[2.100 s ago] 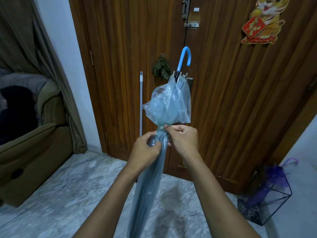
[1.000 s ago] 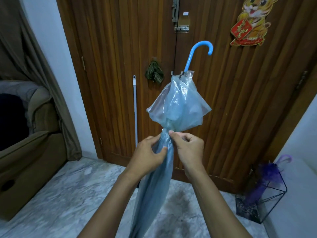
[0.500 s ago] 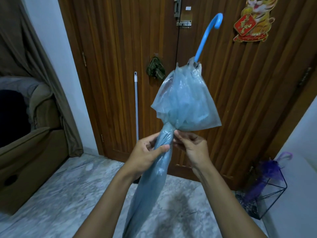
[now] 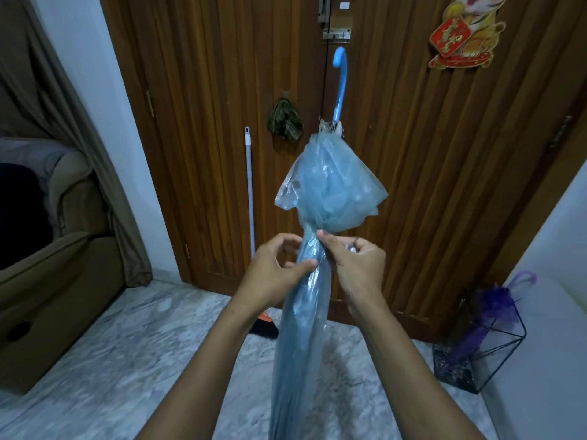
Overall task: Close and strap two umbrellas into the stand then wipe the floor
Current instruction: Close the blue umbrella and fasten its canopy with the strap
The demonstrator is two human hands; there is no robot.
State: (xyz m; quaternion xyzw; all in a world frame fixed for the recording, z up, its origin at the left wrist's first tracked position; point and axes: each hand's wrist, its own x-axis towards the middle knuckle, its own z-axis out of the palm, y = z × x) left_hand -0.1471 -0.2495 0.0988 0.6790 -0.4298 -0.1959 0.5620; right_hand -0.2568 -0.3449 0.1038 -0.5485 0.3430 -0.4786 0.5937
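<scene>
Person is holding the blue umbrella upright in front of the wooden door, crook handle up, tip end running out of the bottom of view. Left hand is wrapping the gathered canopy, fingers curled round it, thumb pressing across the folds. Right hand is pinching the canopy at its narrow neck with thumb and forefinger, other fingers curled in; something small and pale is showing among them, cannot tell if it's the strap. Canopy above the pinch is puffing out loose, below it is lying twisted tight. Step in hand looks like strapping this umbrella shut. Doing it well: left hand holding the twist firm so folds aren't springing back, loose folds smoothed one way, right hand drawing the strap snug round the neck and fastening it. Purple umbrella is sitting in the wire stand at the foot of the door's right side, so judging about half done. Marble floor below the door is not yet wiped. Broom is leaning on the door.
</scene>
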